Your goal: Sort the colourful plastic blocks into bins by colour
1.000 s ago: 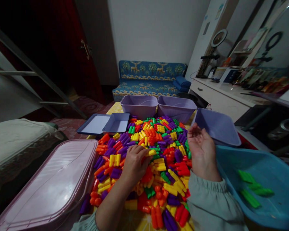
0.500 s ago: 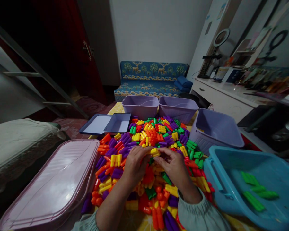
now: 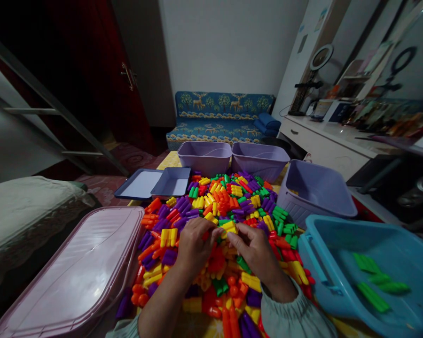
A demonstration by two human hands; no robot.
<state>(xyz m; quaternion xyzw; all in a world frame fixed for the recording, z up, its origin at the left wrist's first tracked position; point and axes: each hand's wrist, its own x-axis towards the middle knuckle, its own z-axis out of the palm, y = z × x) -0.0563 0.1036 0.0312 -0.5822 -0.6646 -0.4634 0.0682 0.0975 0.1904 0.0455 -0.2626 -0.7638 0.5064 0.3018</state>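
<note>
Long orange blocks (image 3: 230, 323) lie loose near the close edge of the counter (image 3: 204, 326); a sleeve dragging across could roll one off. The left hand (image 3: 193, 241) has its fingers curled narrow beside the yellow block (image 3: 229, 228); whether they grip it, I cannot tell. The right hand (image 3: 257, 251) holds that block by its fingertips, over the middle of the pile (image 3: 216, 258). So light a pinch on smooth-looking plastic could slip, and the block would be hard to pick out among other yellow ones. To the right, the teal bin (image 3: 324, 295) has green blocks (image 3: 373, 298) inside; a forearm swinging wide could knock its rim. Farther off, blocks crowd the purple bins (image 3: 261, 164), where a push could spill some sideways.
</note>
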